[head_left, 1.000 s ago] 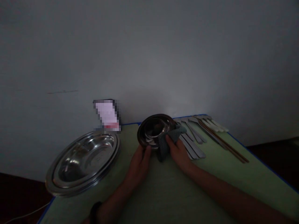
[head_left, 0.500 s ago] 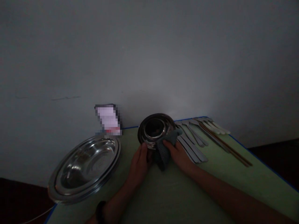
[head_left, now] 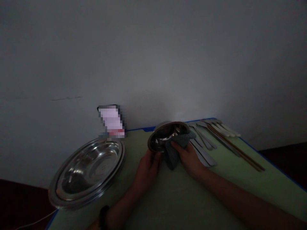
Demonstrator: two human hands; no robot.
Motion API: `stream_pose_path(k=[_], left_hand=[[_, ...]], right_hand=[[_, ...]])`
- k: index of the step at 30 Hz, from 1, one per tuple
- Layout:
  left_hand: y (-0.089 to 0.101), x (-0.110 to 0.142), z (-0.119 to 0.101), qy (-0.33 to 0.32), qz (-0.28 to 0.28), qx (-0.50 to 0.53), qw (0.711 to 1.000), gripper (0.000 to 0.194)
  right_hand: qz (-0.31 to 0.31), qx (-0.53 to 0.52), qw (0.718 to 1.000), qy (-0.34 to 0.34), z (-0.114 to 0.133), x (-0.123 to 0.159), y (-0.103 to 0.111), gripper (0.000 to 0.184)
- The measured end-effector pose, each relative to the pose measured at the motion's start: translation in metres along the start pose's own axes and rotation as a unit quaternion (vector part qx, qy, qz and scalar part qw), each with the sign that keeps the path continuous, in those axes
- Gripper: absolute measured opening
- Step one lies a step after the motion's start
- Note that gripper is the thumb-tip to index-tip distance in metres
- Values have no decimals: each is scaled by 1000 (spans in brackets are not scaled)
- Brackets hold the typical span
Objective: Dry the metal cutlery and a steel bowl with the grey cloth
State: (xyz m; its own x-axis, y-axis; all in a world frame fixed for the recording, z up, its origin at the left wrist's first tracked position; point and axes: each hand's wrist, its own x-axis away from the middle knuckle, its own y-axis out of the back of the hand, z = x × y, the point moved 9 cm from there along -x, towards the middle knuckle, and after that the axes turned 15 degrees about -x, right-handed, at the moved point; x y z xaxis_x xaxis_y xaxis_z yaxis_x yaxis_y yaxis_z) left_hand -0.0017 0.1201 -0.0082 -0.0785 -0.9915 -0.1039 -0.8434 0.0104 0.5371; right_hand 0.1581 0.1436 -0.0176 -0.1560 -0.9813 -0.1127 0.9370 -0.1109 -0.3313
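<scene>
A shiny metal bowl (head_left: 159, 143) is held tilted over the middle of the table, its hollow partly facing me. My left hand (head_left: 147, 169) grips it from below at the near left; some of those fingers are hidden underneath. A grey-green cloth (head_left: 173, 156) is pinched in my right hand (head_left: 188, 156), which presses it over the bowl's right rim. The cloth's lower end hangs down between my hands. Just right of the bowl lie metal spoons or forks (head_left: 203, 142) and several flat metal handles (head_left: 203, 156), partly covered by the cloth and hand.
Large nested metal basins (head_left: 54, 195) stand at the table's left. A blurred-out phone-like screen (head_left: 111, 119) leans against the wall (head_left: 153, 57). Brown chopsticks (head_left: 240, 150) and white-handled utensils (head_left: 227, 130) lie at the right of the green table (head_left: 163, 204), which has a blue edge.
The bowl has turned and tipped further over and moved slightly right, so its inside looks different. Both hands stay on it, with the cloth still pressed to its rim.
</scene>
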Motion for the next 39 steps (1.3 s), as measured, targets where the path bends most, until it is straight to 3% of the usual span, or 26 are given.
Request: stream_pose_path(k=[5, 10, 12, 15, 18, 21, 26, 34, 39], left_hand=[[0, 3, -11, -14, -6, 23, 1000, 19], [20, 2, -8, 13, -99, 55, 993, 19], [19, 0, -6, 12, -84, 51, 995, 19], [7, -3, -4, 0, -9, 25, 1000, 18], [-2, -4, -5, -15, 30, -11, 999, 17], [1, -4, -5, -7, 7, 7, 1000, 17], [18, -2, 6, 34, -95, 87, 991, 17], [9, -4, 7, 22, -58, 118, 991, 24], [8, -3, 6, 31, -49, 96, 994, 41]], right_hand=[[-8, -63, 997, -46, -13, 0, 2, 38], [-19, -59, 998, -19, -10, -1, 2, 41], [-15, -60, 998, -19, -11, -2, 2, 42], [-8, -60, 998, -29, -11, -2, 1, 44], [-3, -24, 1000, -19, -5, 0, -2, 41], [-14, 10, 1000, -5, 1, 2, -1, 38], [-29, -1, 1000, 10, 2, 1, 1, 43], [-20, 26, 999, 30, -2, 1, 3, 40], [-16, 42, 998, 33, -3, 1, 3, 35]])
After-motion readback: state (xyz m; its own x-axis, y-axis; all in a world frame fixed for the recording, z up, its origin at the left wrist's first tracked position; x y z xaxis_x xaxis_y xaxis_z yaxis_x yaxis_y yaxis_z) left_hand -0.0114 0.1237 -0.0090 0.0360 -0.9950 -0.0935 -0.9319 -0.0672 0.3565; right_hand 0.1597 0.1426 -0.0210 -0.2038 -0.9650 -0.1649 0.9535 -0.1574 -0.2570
